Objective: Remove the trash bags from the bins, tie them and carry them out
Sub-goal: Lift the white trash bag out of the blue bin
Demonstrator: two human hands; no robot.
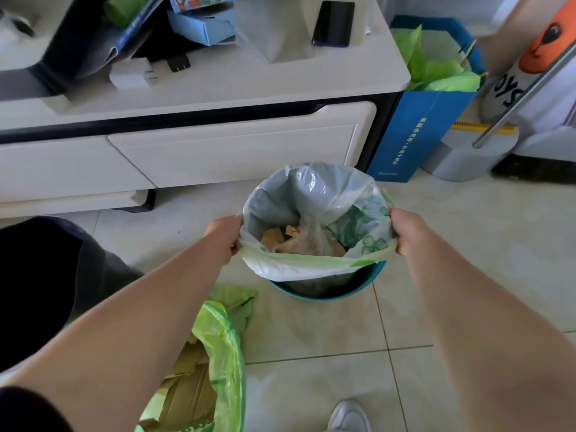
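A round blue bin [327, 293] stands on the tiled floor in front of a white cabinet. Inside it sits a pale trash bag [299, 268] with green print, its mouth pulled wide and partly lifted off the near rim. Scraps and a crumpled clear wrapper lie at its bottom. My left hand [225, 236] grips the bag's left edge. My right hand [405, 230] grips the right edge. A second green trash bag [226, 347], open and holding cardboard, lies on the floor under my left forearm.
The white cabinet [218, 151] with drawers stands just behind the bin, a phone [333, 23] and boxes on top. A blue paper bag [424, 129] stuffed with green plastic stands at the right, beside a grey base and metal pole. My shoe [349, 416] is at the bottom.
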